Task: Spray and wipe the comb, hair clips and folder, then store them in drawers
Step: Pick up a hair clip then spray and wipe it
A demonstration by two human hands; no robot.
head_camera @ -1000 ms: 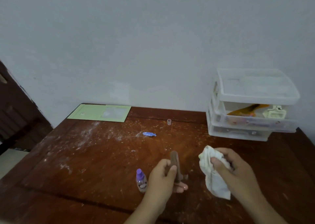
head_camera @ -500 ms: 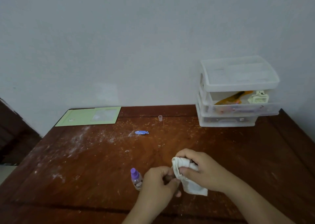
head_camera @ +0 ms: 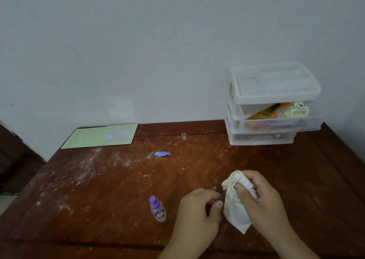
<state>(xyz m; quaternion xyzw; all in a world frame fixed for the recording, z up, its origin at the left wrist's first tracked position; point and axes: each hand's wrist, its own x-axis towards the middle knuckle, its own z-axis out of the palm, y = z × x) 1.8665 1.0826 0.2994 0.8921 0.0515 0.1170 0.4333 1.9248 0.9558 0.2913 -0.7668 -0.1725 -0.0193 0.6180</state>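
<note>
The left hand (head_camera: 197, 209) pinched the brown clip (head_camera: 220, 196) steady above the counter (head_camera: 118, 189) while the right hand (head_camera: 258, 197) clenched the cloth (head_camera: 235, 205) around it to wipe; the bottle (head_camera: 157, 209) stood beside.

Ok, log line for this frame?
wiping | left hand holds brown clip | right hand rubs it with cloth | spray bottle standing
</note>
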